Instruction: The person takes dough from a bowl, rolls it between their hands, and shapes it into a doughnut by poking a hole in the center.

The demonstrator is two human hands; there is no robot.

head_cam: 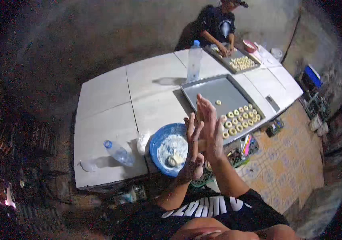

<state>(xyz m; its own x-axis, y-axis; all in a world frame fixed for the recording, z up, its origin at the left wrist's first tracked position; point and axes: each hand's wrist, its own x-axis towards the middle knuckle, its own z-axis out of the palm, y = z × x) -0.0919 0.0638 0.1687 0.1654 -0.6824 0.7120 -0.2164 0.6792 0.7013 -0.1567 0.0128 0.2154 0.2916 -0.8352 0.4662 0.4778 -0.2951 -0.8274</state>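
My left hand [194, 144] and my right hand [209, 126] are raised with palms facing each other and fingers pointing up. A tan patch shows between the palms; whether it is a piece of dough is unclear. Just left of my hands, a blue basin [156, 144] contains white flour and a pale lump of dough [175, 160]. Beyond my right hand lies a metal baking tray [210, 87], partly hidden by that hand. Several dough rings [239, 128] stand in rows on its right part, and one ring [218, 102] sits apart.
A plastic bottle [120, 154] lies left of the basin, near a small clear bag [88, 166]. Another bottle [194, 61] stands behind the tray. Across the white table [105, 105], a person [219, 27] handles dough on a second tray [236, 71], beside a red bowl [249, 46].
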